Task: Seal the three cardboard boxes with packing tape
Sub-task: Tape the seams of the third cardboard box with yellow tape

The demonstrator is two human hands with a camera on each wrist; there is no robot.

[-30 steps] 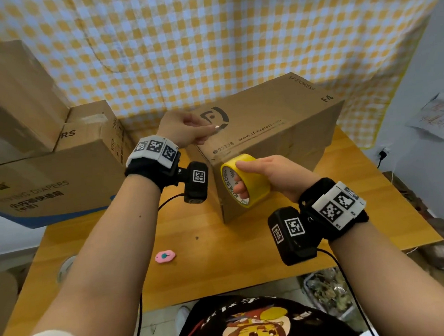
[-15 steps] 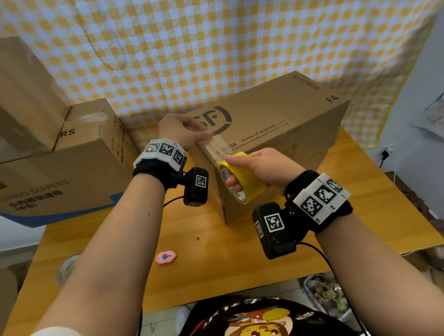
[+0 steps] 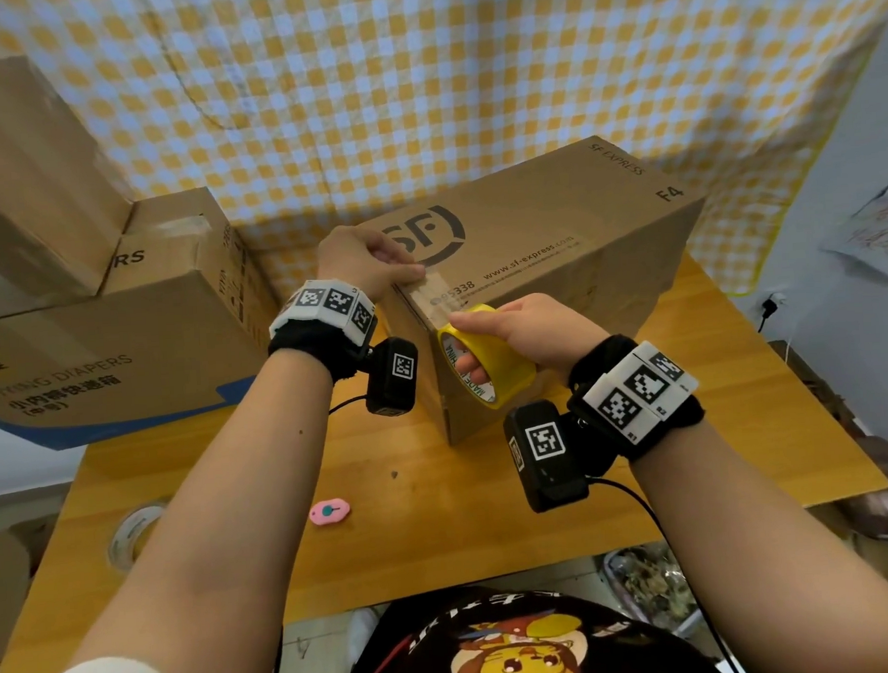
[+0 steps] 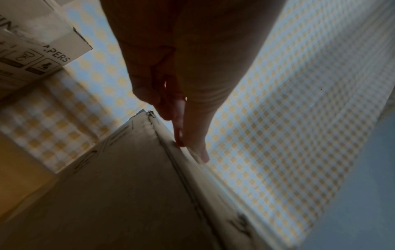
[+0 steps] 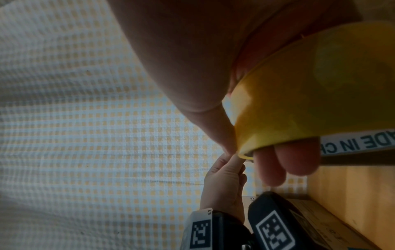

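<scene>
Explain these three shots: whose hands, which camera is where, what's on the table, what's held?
No machine: a person wearing a head camera plus a black camera on each wrist. The head view looks down at a wooden table. On it: a brown SF Express cardboard box, stacked brown cardboard boxes and a small pink oval object. The right hand grips a yellow roll of packing tape; the left hand presses the clear tape strip onto the box's near top edge. The wrist views are dim close-ups.

Head view looks down over the box (image 3: 530, 259); both wrist views sit close beneath it.
</scene>
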